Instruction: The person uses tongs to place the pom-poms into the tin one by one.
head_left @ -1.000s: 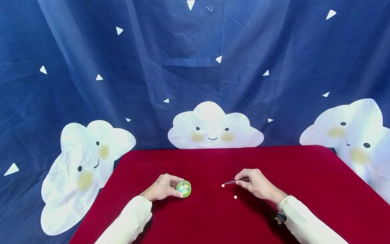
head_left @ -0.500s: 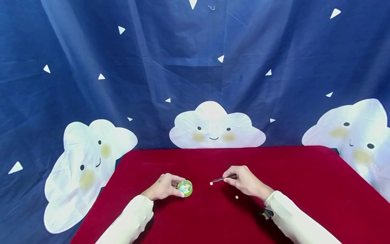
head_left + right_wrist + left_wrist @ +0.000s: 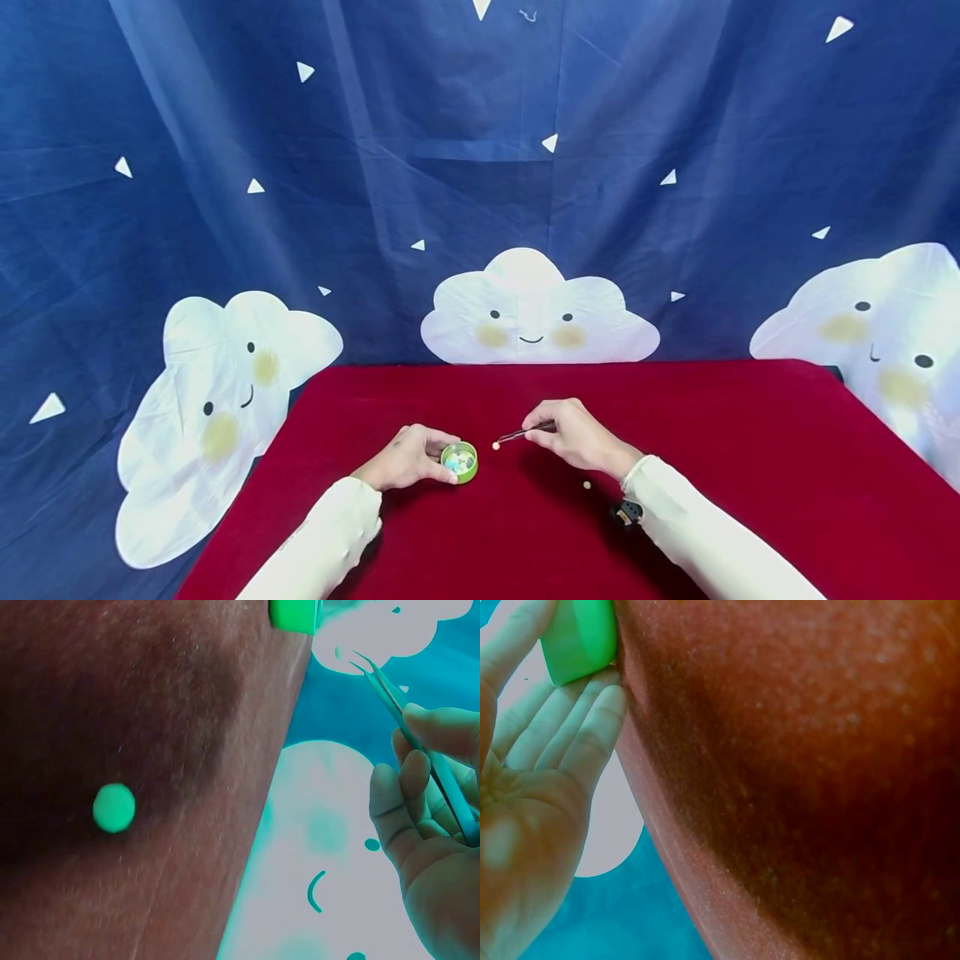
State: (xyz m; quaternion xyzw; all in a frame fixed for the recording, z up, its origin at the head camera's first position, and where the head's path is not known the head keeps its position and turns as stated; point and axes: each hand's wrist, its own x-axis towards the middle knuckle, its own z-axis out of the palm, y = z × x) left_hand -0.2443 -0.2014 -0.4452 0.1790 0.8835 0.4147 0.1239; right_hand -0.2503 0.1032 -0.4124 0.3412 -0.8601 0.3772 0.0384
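Observation:
My left hand (image 3: 408, 458) grips a small round green tub (image 3: 469, 475) between thumb and fingers. Pale and bluish pieces lie in it, too small to identify. In the left wrist view the tub's green wall (image 3: 585, 641) shows above my fingers. Metal tweezers (image 3: 517, 434) are pinched in my right hand (image 3: 573, 433), pointing left at the tub. At their tips is a small round cream bead (image 3: 496, 446), just right of the tub's rim. Another such bead (image 3: 114, 808) lies on the cloth, below my right hand in the head view.
A red cloth (image 3: 480, 542) covers the table. Behind it hangs a blue curtain (image 3: 465, 200) printed with smiling white clouds and small white triangles. A dark device (image 3: 627, 512) is strapped at my right wrist.
My right hand has moved left with the tweezers, carrying the bead across the cloth close to the tub. My left hand stays on the tub, and the view has shifted slightly.

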